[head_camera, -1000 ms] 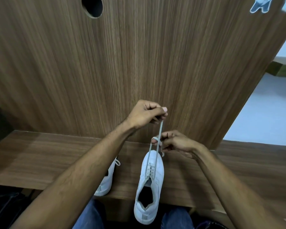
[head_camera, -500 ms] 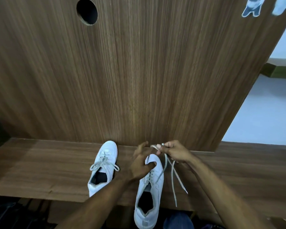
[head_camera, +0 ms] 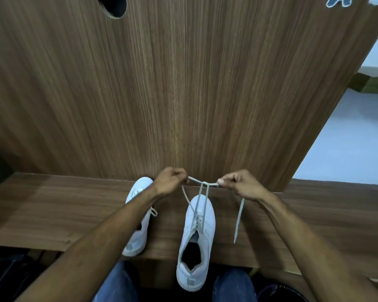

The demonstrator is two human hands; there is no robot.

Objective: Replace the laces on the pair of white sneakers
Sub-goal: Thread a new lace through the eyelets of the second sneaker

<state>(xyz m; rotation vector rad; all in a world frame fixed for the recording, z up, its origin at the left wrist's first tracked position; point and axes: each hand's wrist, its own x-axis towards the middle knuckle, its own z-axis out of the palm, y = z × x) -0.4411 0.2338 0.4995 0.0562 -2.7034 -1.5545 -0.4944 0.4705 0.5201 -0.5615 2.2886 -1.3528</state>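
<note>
Two white sneakers lie on a wooden shelf [head_camera: 42, 214]. The right sneaker [head_camera: 198, 243] points away from me, its heel hanging over the shelf's front edge. Its white lace [head_camera: 202, 186] runs up from the eyelets and crosses in a knot between my hands. My left hand [head_camera: 170, 182] pinches one lace end; my right hand [head_camera: 238, 185] pinches the other, and both pull the lace taut sideways. A loose lace tail [head_camera: 238, 221] hangs down from my right hand. The left sneaker [head_camera: 140, 216] is laced and partly hidden under my left forearm.
A tall wooden panel [head_camera: 183, 83] rises right behind the shelf, with a round hole [head_camera: 112, 5] near its top left. My knees in blue jeans [head_camera: 118, 284] sit below the shelf edge. A pale floor [head_camera: 347, 149] shows at the right.
My left hand came off the sneaker's toe and took a lace end. Both hands have moved apart, stretching the crossed lace tight above the toe.
</note>
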